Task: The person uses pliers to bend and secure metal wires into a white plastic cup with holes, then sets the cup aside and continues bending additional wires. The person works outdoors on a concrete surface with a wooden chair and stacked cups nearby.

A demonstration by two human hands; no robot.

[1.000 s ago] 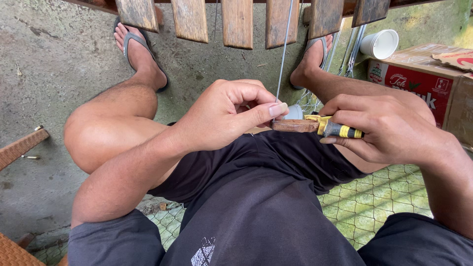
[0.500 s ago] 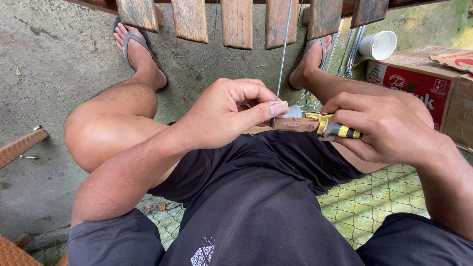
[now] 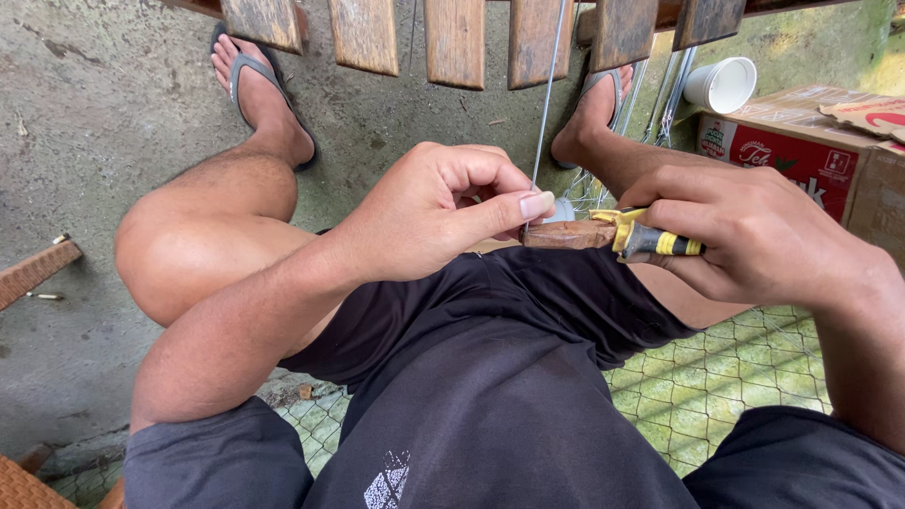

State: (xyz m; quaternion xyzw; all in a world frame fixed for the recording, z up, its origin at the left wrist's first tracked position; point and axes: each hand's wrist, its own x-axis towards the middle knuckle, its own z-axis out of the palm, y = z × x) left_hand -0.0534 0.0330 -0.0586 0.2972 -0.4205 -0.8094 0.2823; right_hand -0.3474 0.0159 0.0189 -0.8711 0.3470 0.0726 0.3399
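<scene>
Almost nothing had moved since a moment before, so the work was at the same spot. The right hand (image 3: pixel 754 236) squeezed one pair of pliers (image 3: pixel 613 234) over the lap, and the left hand (image 3: pixel 424 212) pinched one thin wire (image 3: pixel 547 94) at its rusty tip. One white cup (image 3: pixel 721 85) and one red box (image 3: pixel 801 160) sat nearby.

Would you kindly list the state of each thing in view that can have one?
Left hand: pinching the wire.
Right hand: closed around the pliers.
Pliers: rusty jaws shut at the wire.
Wire: straight, running upward.
Paper cup: tipped on its side.
Cardboard box: flaps open.
</scene>
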